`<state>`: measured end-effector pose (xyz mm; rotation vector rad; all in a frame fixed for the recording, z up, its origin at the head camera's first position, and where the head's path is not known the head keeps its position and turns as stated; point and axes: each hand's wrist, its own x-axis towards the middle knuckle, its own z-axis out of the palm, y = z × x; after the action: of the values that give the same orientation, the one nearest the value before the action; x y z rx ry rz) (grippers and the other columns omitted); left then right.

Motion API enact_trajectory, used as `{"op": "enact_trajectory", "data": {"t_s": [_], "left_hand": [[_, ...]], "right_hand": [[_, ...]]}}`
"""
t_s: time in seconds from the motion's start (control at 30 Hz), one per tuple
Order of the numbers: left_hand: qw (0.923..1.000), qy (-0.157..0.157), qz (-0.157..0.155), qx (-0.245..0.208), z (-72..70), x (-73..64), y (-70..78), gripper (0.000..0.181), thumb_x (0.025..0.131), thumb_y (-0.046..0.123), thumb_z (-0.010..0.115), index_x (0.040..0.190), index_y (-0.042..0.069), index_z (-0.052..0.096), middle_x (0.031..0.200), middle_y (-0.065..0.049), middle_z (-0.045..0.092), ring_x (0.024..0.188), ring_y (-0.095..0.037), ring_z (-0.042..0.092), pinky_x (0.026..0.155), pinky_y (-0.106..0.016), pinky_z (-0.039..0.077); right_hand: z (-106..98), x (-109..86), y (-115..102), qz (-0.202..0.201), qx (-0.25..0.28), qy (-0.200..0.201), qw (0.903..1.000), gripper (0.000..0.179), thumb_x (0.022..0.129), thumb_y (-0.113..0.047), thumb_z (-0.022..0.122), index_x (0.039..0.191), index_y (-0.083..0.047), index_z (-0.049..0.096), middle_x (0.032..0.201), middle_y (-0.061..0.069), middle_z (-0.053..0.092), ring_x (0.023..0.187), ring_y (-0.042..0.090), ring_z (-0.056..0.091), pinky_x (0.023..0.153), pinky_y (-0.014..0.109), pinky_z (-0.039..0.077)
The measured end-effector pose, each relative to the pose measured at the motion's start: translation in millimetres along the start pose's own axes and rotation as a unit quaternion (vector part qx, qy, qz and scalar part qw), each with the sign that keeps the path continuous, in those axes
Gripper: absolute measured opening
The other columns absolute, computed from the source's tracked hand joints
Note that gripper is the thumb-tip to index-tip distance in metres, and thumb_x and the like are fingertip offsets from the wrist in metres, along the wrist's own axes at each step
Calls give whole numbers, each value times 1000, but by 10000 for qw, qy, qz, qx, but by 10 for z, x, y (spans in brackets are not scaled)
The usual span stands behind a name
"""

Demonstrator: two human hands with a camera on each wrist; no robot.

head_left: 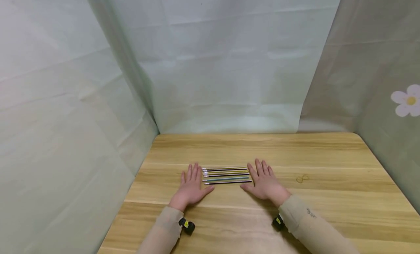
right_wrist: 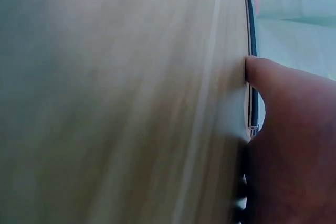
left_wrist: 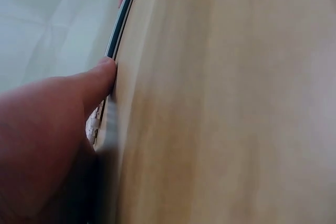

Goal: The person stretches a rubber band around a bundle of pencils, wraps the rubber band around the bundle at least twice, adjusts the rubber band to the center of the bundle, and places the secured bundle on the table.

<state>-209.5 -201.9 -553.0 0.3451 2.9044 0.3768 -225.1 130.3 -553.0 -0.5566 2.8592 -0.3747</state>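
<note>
Several pencils (head_left: pixel 226 173) lie side by side across the wooden table, their white eraser ends to the left. The nearest one is a dark pencil (head_left: pixel 229 182), set slightly apart from those behind it. At the eraser ends my left hand (head_left: pixel 191 187) rests on the table, fingers straight and thumb spread. My right hand (head_left: pixel 264 181) lies in the same way at the other ends, its fingers straight too. In the left wrist view the thumb (left_wrist: pixel 100 80) is close to the dark pencil; whether it touches cannot be told. Neither hand holds anything.
A thin yellowish rubber band (head_left: pixel 302 178), twisted like a figure eight, lies to the right of my right hand. The wooden table (head_left: pixel 249 225) ends at pale curtains (head_left: pixel 223 79) behind and on both sides. Each wrist wears a small black camera (head_left: pixel 187 226).
</note>
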Motion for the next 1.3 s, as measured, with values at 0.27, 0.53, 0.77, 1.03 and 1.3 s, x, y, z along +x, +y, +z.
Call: {"op": "enact_trajectory", "data": {"t_s": [0.27,0.53,0.77,1.03,1.3], "left_hand": [[9998,89,21,-159,73,57,15,114,99,80,44,168,-5,10,177,-22,-7,161,-44,-14,124,-68,-7],[9994,124,103,-321,141,121,45,121,97,85,39,166,-8,6,175,-24,-11,161,-41,-16,124,-66,-10],[9999,87,42,-106,121,122,70,118,99,83,37,166,-9,7,176,-24,-10,162,-40,-13,124,-66,-8],[9999,-28,92,65,99,129,89,116,100,83,36,166,-8,8,176,-23,-9,162,-40,-11,124,-66,-9],[9999,-117,44,110,48,112,116,116,99,83,36,167,-8,8,176,-23,-8,163,-38,-11,125,-65,-9]], "right_hand": [[-47,-25,-92,82,154,0,9998,103,101,-78,44,170,-6,20,173,33,2,159,55,-1,127,65,5],[-41,-21,-207,340,-19,148,9993,108,100,-77,49,169,1,19,171,37,3,159,56,3,127,63,9],[-43,-12,-249,422,-45,130,9990,111,99,-80,47,169,0,18,172,35,3,159,54,4,128,62,10],[-44,-14,-261,486,-27,152,9987,112,99,-79,49,168,3,18,172,36,4,159,54,4,128,62,9],[-18,10,-251,397,-79,205,9990,115,97,-83,46,168,4,18,172,36,4,159,54,3,128,61,8]]}}
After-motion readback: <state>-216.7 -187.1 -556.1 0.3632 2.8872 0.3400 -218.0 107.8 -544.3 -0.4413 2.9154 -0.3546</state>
